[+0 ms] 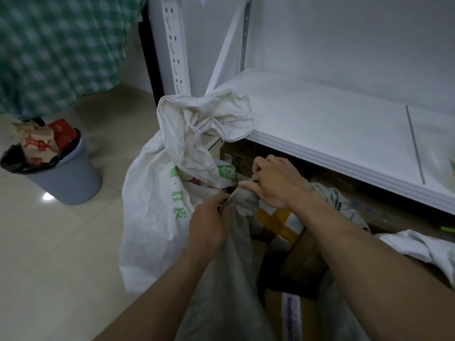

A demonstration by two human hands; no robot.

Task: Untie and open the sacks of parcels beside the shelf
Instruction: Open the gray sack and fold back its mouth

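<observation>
A grey-green woven sack [229,279] stands in front of me, its neck gathered into a tight bunch. My left hand [209,225] grips the neck from the left just below the bunch. My right hand [273,183] pinches the top of the bunch from the right. Behind it a white sack with green print [152,205] leans against the shelf post, its mouth loose and flopped open, and parcels show inside. Cardboard parcels [295,262] lie to the right of the grey sack, one with yellow tape.
A white metal shelf [332,134] runs along the right, with boxes beneath it. A grey waste bin [66,178] full of paper bags stands on the tiled floor at left. A green checked cloth [56,50] hangs behind it. White fabric [423,247] lies at the right edge.
</observation>
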